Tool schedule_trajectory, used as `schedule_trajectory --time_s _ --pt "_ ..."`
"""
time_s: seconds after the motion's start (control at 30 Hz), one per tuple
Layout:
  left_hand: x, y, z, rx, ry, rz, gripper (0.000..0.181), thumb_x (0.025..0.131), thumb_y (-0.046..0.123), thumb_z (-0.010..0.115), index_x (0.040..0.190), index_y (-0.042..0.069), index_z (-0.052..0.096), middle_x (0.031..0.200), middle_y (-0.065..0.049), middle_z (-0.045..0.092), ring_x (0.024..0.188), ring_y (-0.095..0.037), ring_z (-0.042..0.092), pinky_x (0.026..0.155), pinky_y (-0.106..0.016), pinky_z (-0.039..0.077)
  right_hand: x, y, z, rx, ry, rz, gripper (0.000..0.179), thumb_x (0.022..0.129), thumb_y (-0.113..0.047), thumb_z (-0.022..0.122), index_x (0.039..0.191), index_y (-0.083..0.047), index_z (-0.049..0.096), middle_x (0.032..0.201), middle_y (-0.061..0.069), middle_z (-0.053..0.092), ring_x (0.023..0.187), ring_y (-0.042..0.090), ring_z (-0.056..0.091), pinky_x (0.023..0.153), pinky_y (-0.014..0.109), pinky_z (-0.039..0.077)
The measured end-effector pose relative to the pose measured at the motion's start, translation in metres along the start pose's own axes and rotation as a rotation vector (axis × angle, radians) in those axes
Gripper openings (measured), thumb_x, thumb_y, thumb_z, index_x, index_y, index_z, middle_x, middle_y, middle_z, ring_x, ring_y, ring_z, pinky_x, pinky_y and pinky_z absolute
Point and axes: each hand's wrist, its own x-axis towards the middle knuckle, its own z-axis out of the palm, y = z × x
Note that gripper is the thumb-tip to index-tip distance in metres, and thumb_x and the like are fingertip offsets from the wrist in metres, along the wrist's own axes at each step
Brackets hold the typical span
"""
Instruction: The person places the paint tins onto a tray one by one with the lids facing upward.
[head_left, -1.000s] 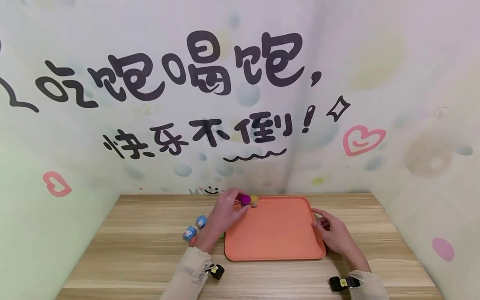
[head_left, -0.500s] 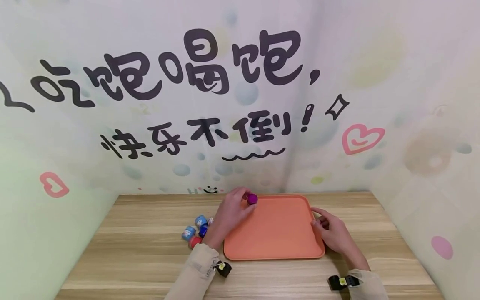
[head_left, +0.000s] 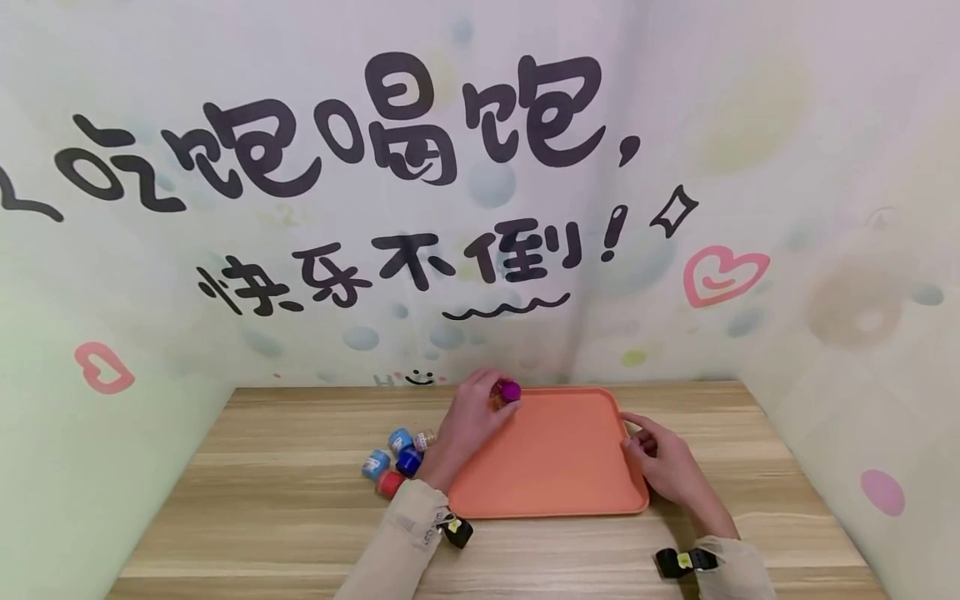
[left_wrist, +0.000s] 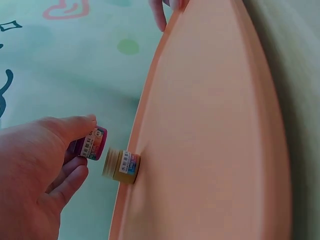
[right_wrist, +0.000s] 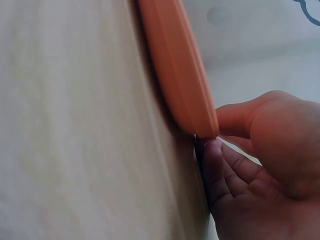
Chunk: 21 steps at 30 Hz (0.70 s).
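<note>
My left hand (head_left: 471, 415) pinches a small paint jar with a purple top (head_left: 511, 392) between thumb and fingers, over the back left corner of the orange tray (head_left: 555, 458). In the left wrist view, the held purple jar (left_wrist: 91, 143) is tilted just beside a yellow-brown paint jar (left_wrist: 128, 167), which stands on the tray by its far rim. The head view mostly hides that second jar behind the left hand. At the tray's right side, my right hand (head_left: 666, 460) grips the rim, with thumb and fingers around the edge (right_wrist: 205, 127) in the right wrist view.
Left of the tray, several paint jars cluster on the wooden table (head_left: 285, 500): light blue ones (head_left: 376, 465), a dark blue one (head_left: 409, 462), a red one (head_left: 390, 483) and a pale one (head_left: 424, 439). A printed cloth wall (head_left: 480, 350) rises behind the table.
My left hand has moved right and slightly back with the purple jar, past the yellow-brown one. More of the jars at left now show. The right hand keeps its place on the tray.
</note>
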Motion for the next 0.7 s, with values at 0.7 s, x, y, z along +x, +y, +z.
schedule_trajectory --time_s 0.7 --pt "0.013 0.005 0.021 0.077 0.017 -0.018 0.033 0.081 0.035 0.085 0.106 0.02 0.068 0.107 0.004 0.068 0.101 -0.013 0.062 0.085 -0.028 0.058 0.0 0.0 -0.001 0.006 0.0 0.001 0.044 0.101 -0.016 0.061 0.143 -0.015 0.054 0.093 0.005 0.067 0.078 0.014 0.059 0.064 0.024 0.05"
